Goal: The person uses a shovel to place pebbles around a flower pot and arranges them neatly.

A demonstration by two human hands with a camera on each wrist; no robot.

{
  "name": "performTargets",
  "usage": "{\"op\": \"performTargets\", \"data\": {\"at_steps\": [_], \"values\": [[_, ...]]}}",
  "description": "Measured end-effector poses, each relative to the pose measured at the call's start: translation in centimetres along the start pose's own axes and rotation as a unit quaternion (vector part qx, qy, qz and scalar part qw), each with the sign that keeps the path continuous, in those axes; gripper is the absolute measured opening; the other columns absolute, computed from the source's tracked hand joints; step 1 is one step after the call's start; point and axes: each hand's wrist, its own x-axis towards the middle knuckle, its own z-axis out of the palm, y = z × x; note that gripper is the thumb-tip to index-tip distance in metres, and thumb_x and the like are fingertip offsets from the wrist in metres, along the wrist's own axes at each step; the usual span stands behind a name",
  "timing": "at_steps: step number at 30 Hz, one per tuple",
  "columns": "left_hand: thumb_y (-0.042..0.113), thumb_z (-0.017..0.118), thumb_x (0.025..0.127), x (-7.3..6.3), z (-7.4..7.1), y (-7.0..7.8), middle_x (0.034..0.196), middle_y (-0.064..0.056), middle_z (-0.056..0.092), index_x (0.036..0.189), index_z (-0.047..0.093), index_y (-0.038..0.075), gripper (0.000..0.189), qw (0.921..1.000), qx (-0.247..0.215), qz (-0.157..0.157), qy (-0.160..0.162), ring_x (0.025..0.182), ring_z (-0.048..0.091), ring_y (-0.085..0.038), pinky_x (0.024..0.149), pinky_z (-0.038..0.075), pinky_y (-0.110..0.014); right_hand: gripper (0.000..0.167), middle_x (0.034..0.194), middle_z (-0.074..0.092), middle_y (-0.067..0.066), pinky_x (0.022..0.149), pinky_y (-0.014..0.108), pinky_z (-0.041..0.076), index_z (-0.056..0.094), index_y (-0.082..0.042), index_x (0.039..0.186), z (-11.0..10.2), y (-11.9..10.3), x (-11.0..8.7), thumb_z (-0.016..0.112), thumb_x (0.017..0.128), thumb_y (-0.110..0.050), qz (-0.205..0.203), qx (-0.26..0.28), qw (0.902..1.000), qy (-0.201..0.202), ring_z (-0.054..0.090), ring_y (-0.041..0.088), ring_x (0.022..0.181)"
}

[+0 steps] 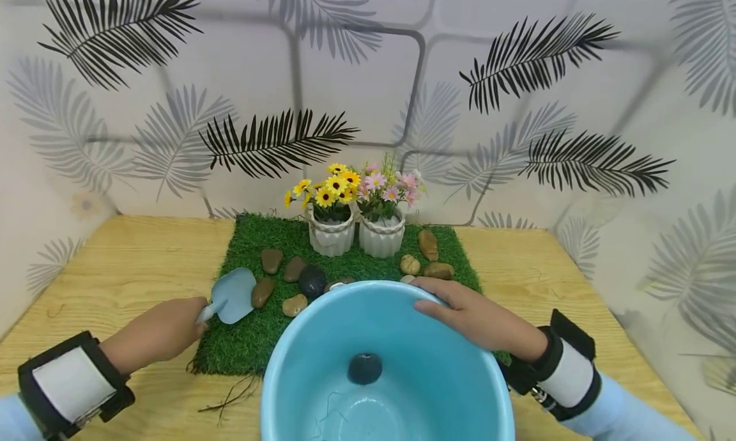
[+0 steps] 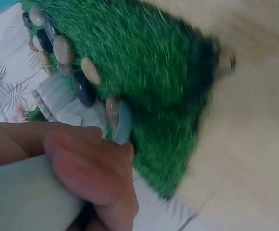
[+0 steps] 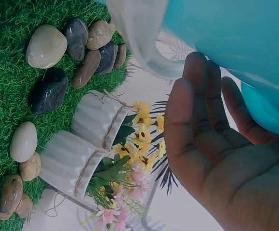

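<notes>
My left hand (image 1: 163,329) grips the handle of a small light-blue hand trowel (image 1: 232,294). Its blade is over the artificial grass mat (image 1: 241,351), right beside a brown stone (image 1: 262,292). In the left wrist view the curled fingers and the pale handle (image 2: 28,192) fill the lower left. My right hand (image 1: 483,316) holds the far rim of a large blue bucket (image 1: 287,364), with thumb inside and fingers outside. The right wrist view shows those fingers against the bucket's outer wall (image 3: 235,38). Inside the bucket lies a dark stone (image 1: 365,369).
Two white pots, one with yellow flowers (image 1: 330,230) and one with pink flowers (image 1: 382,233), stand at the mat's back. Several stones lie around them, including a black stone (image 1: 312,281). Loose dark strands (image 1: 232,396) lie on the wooden table (image 1: 144,255). A patterned wall rises behind.
</notes>
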Motion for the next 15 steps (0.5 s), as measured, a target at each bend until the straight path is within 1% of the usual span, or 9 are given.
{"op": "performTargets", "data": {"at_steps": [2,4,5,7,9,10,12,14,15], "values": [[0.005,0.055,0.092,-0.3,-0.3,-0.1,0.066,-0.003,0.042,0.090,0.049,-0.002,0.008,0.9995,0.016,0.012,0.023,0.054,0.038,-0.014,0.049,0.031,-0.025,0.054,0.134,0.052,0.019,0.085,0.030,0.054,0.030,-0.005,0.146,0.0,-0.1,-0.1,0.038,0.102,-0.036,-0.004,-0.005,1.0000,0.001,0.058,0.033,0.116],[0.006,0.054,0.093,-0.7,-0.8,-0.1,0.066,-0.003,0.040,0.091,0.049,-0.002,0.009,0.9994,0.008,0.013,0.030,0.054,0.037,-0.014,0.049,0.031,-0.025,0.054,0.134,0.052,0.019,0.085,0.030,0.053,0.029,-0.005,0.146,0.0,-0.2,-0.3,0.038,0.102,-0.036,-0.007,-0.011,0.9999,0.003,0.058,0.033,0.116],[0.007,0.052,0.094,-0.9,-1.1,0.1,0.066,-0.003,0.041,0.095,0.049,-0.003,0.011,0.9996,-0.008,0.008,0.025,0.054,0.038,-0.014,0.049,0.032,-0.026,0.055,0.135,0.051,0.020,0.085,0.030,0.053,0.029,-0.004,0.146,0.0,-0.2,-0.3,0.038,0.102,-0.035,-0.008,-0.013,0.9999,0.003,0.058,0.033,0.116],[0.010,0.049,0.097,-1.4,-1.9,0.7,0.067,-0.003,0.042,0.104,0.048,-0.006,0.018,0.9980,-0.063,-0.007,0.001,0.054,0.039,-0.014,0.049,0.034,-0.027,0.055,0.136,0.050,0.020,0.086,0.031,0.053,0.028,-0.004,0.146,-0.1,-0.2,-0.5,0.038,0.102,-0.036,-0.008,-0.016,0.9998,0.004,0.057,0.034,0.117],[0.012,0.045,0.099,-2.0,-2.6,1.5,0.066,-0.003,0.042,0.114,0.043,-0.008,0.025,0.9898,-0.141,-0.008,-0.022,0.053,0.039,-0.013,0.048,0.036,-0.027,0.056,0.137,0.049,0.020,0.087,0.032,0.053,0.028,-0.004,0.146,-0.1,-0.3,-0.6,0.038,0.102,-0.036,-0.005,-0.017,0.9998,0.005,0.057,0.034,0.118],[0.013,0.043,0.100,-2.4,-2.9,2.0,0.066,-0.002,0.043,0.119,0.041,-0.009,0.029,0.9830,-0.181,0.000,-0.033,0.052,0.040,-0.013,0.047,0.037,-0.027,0.056,0.137,0.049,0.020,0.087,0.032,0.053,0.027,-0.004,0.146,-0.1,-0.3,-0.7,0.038,0.102,-0.037,-0.004,-0.018,0.9998,0.005,0.057,0.035,0.118],[0.015,0.041,0.102,-3.3,-3.5,3.0,0.067,-0.001,0.043,0.124,0.038,-0.009,0.033,0.9630,-0.262,0.024,-0.058,0.051,0.040,-0.011,0.046,0.039,-0.027,0.056,0.136,0.050,0.020,0.087,0.032,0.053,0.028,-0.004,0.146,-0.1,-0.4,-0.7,0.038,0.102,-0.037,-0.003,-0.017,0.9998,0.006,0.057,0.034,0.117],[0.017,0.039,0.102,-4.3,-3.9,4.0,0.069,-0.001,0.043,0.125,0.037,-0.008,0.034,0.9364,-0.336,0.062,-0.082,0.050,0.039,-0.009,0.045,0.039,-0.027,0.056,0.135,0.051,0.020,0.086,0.032,0.053,0.029,-0.004,0.146,-0.2,-0.4,-0.8,0.038,0.102,-0.037,-0.004,-0.016,0.9998,0.007,0.058,0.034,0.116],[0.019,0.039,0.103,-4.8,-4.0,4.4,0.070,-0.001,0.044,0.125,0.038,-0.006,0.034,0.9240,-0.363,0.077,-0.091,0.051,0.040,-0.009,0.045,0.039,-0.028,0.055,0.134,0.052,0.019,0.086,0.032,0.053,0.029,-0.005,0.146,-0.2,-0.5,-0.8,0.038,0.102,-0.037,-0.003,-0.015,0.9998,0.009,0.058,0.033,0.116]]}}
